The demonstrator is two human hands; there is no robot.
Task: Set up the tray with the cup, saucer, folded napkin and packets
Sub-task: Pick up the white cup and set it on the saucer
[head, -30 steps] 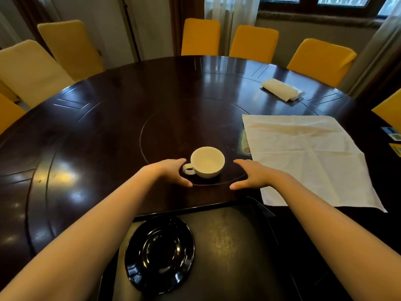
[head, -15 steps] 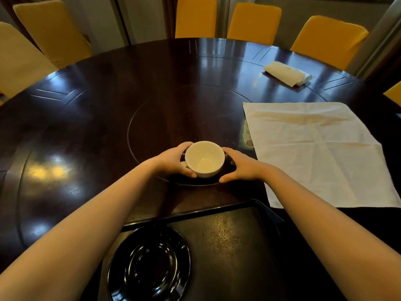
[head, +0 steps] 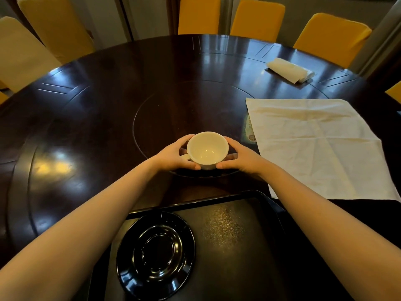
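A white cup (head: 207,149) sits at the near edge of the table's inner turning disc, empty, its handle toward the left. My left hand (head: 173,156) wraps its left side over the handle and my right hand (head: 238,157) cups its right side. Whether the cup is lifted off the wood I cannot tell. A glossy black saucer (head: 156,253) lies in the left part of the dark tray (head: 238,231) close to me. An unfolded white napkin (head: 314,144) is spread on the table to the right. A packet (head: 249,131) pokes out from under its left edge.
The round dark table (head: 86,127) is ringed by yellow-covered chairs (head: 256,18). A rolled white cloth (head: 289,70) lies at the far right of the table. The tray's right half is bare.
Both hands have closed in from either side and now clasp the cup. The camera has tipped downward and nearer, so the tray and saucer show more fully.
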